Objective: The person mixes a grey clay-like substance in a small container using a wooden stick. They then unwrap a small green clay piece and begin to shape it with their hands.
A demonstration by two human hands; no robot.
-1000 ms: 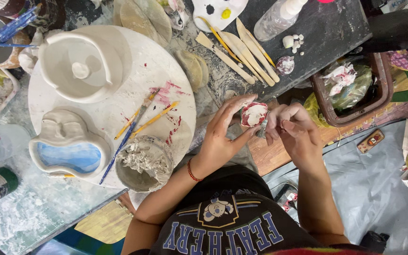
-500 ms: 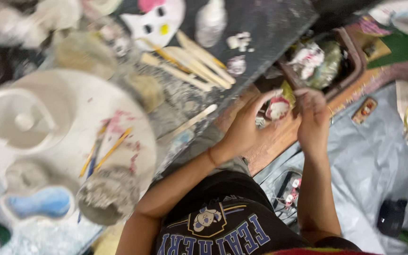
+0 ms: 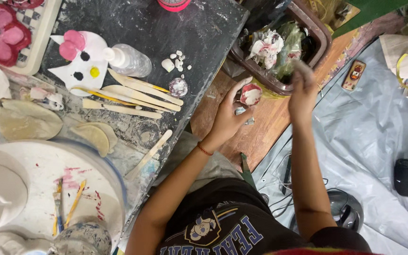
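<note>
My left hand (image 3: 227, 115) holds a small round piece (image 3: 250, 94), red-rimmed with white inside, between thumb and fingers over the wooden floor. A red string circles that wrist. My right hand (image 3: 303, 89) is blurred and reaches toward the brown bin (image 3: 318, 35), which holds crumpled white and green scraps (image 3: 272, 47). Whether its fingers hold anything cannot be made out.
A dark worktable (image 3: 166, 28) carries wooden modelling sticks (image 3: 133, 97), a clear bottle (image 3: 128, 59), a white cat-face clay piece (image 3: 79, 59), small white lumps (image 3: 178, 60) and flat clay slabs (image 3: 24, 120). A round white board (image 3: 48, 170) has brushes (image 3: 67, 205). Grey sheeting (image 3: 369, 141) covers the floor at right.
The view has swung right and down. My hands moved away from the table edge toward the bin; my right hand has left the small piece and reached to the bin.
</note>
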